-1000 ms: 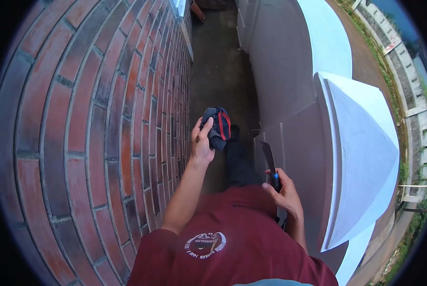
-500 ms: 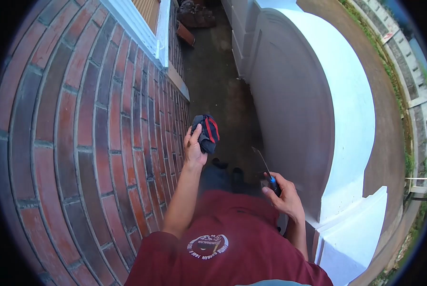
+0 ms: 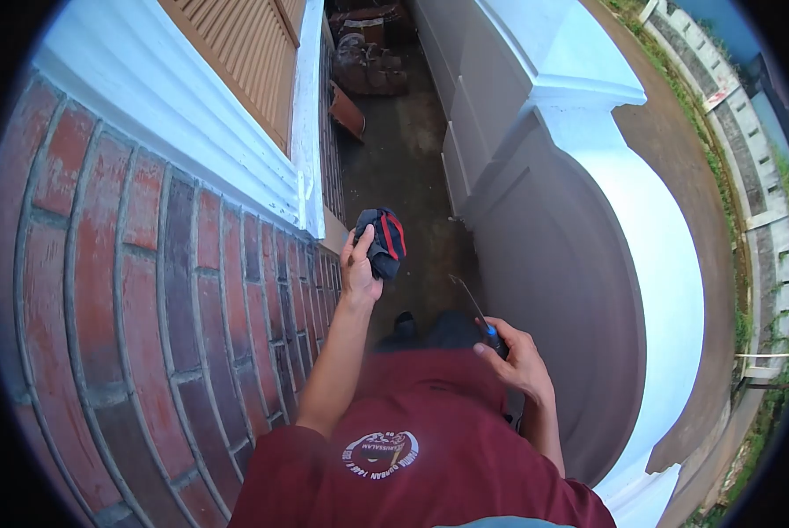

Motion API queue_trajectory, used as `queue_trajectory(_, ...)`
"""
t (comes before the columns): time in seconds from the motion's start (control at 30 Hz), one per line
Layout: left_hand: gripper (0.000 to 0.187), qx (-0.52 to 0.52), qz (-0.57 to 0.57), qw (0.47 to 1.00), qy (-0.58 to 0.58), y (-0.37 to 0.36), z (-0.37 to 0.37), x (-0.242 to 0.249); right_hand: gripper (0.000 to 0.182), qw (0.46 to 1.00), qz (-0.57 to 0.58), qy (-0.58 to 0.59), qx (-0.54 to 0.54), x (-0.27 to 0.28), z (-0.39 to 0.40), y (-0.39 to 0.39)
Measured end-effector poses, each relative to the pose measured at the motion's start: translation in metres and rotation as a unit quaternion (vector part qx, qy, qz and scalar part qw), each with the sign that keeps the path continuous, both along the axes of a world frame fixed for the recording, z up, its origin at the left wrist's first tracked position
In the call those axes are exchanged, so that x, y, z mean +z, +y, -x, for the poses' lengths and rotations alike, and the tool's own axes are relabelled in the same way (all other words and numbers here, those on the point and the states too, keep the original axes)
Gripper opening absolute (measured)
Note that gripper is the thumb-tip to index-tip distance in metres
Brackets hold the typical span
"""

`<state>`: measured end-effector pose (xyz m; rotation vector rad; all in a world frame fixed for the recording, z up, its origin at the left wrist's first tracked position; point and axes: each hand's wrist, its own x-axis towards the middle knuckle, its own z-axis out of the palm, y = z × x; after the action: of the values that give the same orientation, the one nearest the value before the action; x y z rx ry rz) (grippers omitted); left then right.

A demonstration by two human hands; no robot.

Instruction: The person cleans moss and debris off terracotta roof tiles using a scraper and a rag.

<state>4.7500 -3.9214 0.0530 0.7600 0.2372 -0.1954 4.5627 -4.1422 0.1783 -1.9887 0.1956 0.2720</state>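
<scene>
left hand grip: left hand point(image 3: 357, 275) closed round a bunched dark cloth point(image 3: 384, 241) with red stripes, thumb up its side, held out in front at frame centre
right hand grip: right hand point(image 3: 516, 361) closed on the blue-and-black handle of a scraper point(image 3: 480, 318), thin blade pointing up and away, lower centre-right
cloth place: in the air over the dark passage floor point(image 3: 407, 167), near the brick wall point(image 3: 148, 334), not touching it
scraper place: just beside the white curved parapet point(image 3: 605, 264), blade apart from it
around: louvred shutter point(image 3: 236, 53) with white frame upper left; clutter of pots or bags point(image 3: 368, 53) at far end, too small to tell
progress: both tools in hand, neither on any surface; judged as no scraping or wiping under way, all of it left
</scene>
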Motion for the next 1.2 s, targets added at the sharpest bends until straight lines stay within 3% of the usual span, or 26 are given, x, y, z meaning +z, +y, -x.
queue_trajectory(0.23,0.028,0.035,-0.006,0.999,0.032,-0.008,-0.160,-0.033,0.041,0.999,-0.013,0.027,0.044,-0.024,-0.162,-0.007)
queue_trajectory(0.37,0.024,0.041,-0.021,0.998,0.043,-0.027,-0.258,-0.051,0.043,0.994,-0.021,-0.038,0.097,-0.054,-0.272,-0.024)
queue_trajectory(0.57,0.026,0.025,-0.054,0.997,0.040,-0.063,-0.413,-0.016,0.050,0.991,-0.021,-0.089,0.102,-0.044,-0.424,-0.065)
queue_trajectory(0.73,0.028,0.029,-0.049,0.997,0.044,-0.069,-0.507,-0.017,0.054,0.997,-0.009,-0.059,0.049,-0.038,-0.511,-0.077)
queue_trajectory(0.93,0.028,0.009,-0.004,0.991,0.131,-0.101,-0.609,-0.069,0.051,0.996,-0.056,0.042,-0.053,-0.054,-0.584,-0.097)
queue_trajectory(1.1,0.025,-0.040,0.000,0.990,0.139,-0.132,-0.716,-0.117,0.043,0.995,-0.031,0.016,-0.095,-0.085,-0.698,-0.104)
queue_trajectory(1.2,0.024,-0.063,0.017,0.983,0.172,-0.140,-0.779,-0.124,0.040,0.990,-0.013,0.071,-0.123,-0.076,-0.789,-0.099)
